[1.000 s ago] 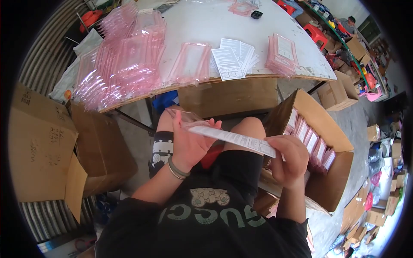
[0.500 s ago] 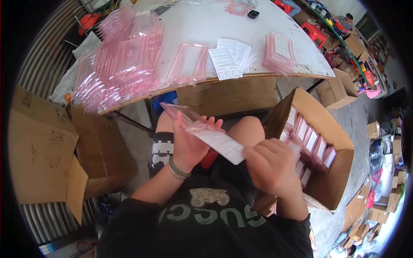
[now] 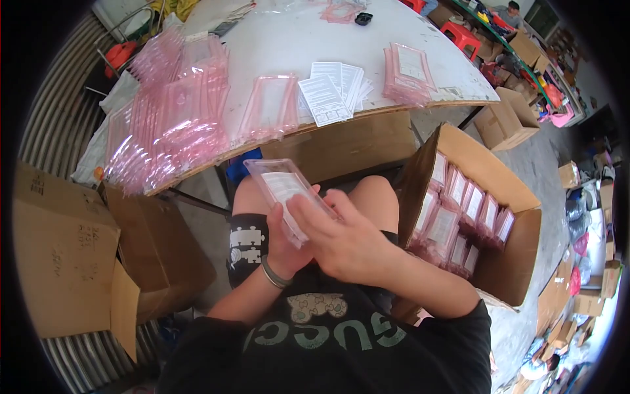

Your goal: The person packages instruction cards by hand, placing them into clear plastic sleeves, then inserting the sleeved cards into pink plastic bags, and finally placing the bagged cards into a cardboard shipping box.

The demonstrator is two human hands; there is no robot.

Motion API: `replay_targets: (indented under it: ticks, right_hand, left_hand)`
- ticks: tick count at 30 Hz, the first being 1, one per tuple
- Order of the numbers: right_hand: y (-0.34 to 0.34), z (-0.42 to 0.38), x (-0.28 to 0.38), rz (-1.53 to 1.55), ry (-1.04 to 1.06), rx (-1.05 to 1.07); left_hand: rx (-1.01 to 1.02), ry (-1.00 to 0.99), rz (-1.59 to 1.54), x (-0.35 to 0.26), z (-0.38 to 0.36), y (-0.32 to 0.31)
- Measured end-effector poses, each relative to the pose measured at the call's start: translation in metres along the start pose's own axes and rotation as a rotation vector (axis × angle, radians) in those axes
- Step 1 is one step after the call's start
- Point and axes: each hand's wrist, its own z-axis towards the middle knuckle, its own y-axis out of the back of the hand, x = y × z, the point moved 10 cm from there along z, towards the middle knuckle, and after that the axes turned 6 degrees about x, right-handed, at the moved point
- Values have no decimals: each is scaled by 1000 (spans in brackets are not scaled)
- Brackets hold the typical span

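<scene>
My left hand (image 3: 286, 248) is closed around the side of a clear pink plastic pouch (image 3: 260, 169), which is tilted above my lap. A white printed card (image 3: 281, 184) lies within the pouch's outline, its lower part covered by fingers. Over the pouch's near end, my right hand (image 3: 344, 241) is closed with its fingers pressed on it; the fingertips are partly hidden. On the table's near edge beyond my hands are a single pink pouch (image 3: 269, 105) and a fanned pile of white printed cards (image 3: 326, 98).
Heaped pink pouches (image 3: 177, 111) cover the table's left side. A smaller pouch stack (image 3: 409, 73) sits at right. Beside my right leg, an open carton (image 3: 508, 269) holds filled pouches in rows. Brown cartons (image 3: 65, 249) stand at left. Another person (image 3: 510, 14) is far back right.
My right hand has moved left from the card's outer end onto the pouch. The card, sticking far out before, now lies mostly within the pouch. The view has shifted slightly.
</scene>
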Motion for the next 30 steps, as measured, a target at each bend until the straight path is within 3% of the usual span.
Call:
replay_targets:
  ticks: [4,7,13,15,20,21,23,24,25,27,30]
  right_hand:
    - [2,0,7,-47,39,40]
    - [2,-2,-6,-50,-60,-57]
    - [-25,-10,-22,10,-149,-73]
    - [-30,-13,-27,44,-129,-99]
    - [-39,-11,-30,-2,-176,-152]
    - [-42,-13,-33,-25,-214,-136]
    - [-51,-18,-35,-29,-223,-125]
    - [-51,-22,-34,114,-218,-148]
    - [-49,-25,-33,256,-206,-186]
    - [-34,-37,-25,377,-233,-375]
    - [-33,-53,-21,272,-331,-430]
  left_hand:
    - [-42,-43,147,-2,-1,-14]
    - [283,-57,-337,0,3,-32]
    - [181,-31,-60,0,6,-16]
    - [91,-44,-166,2,6,10]
    - [-58,-127,-5,-7,6,40]
    - [-68,-176,-43,-12,6,38]
    - [116,-101,-76,-7,8,6]
    - [66,-95,-3,-7,9,11]
    - [187,-51,-73,-3,7,4]
    - [88,-51,1,0,-1,8]
    - [40,50,-15,9,2,19]
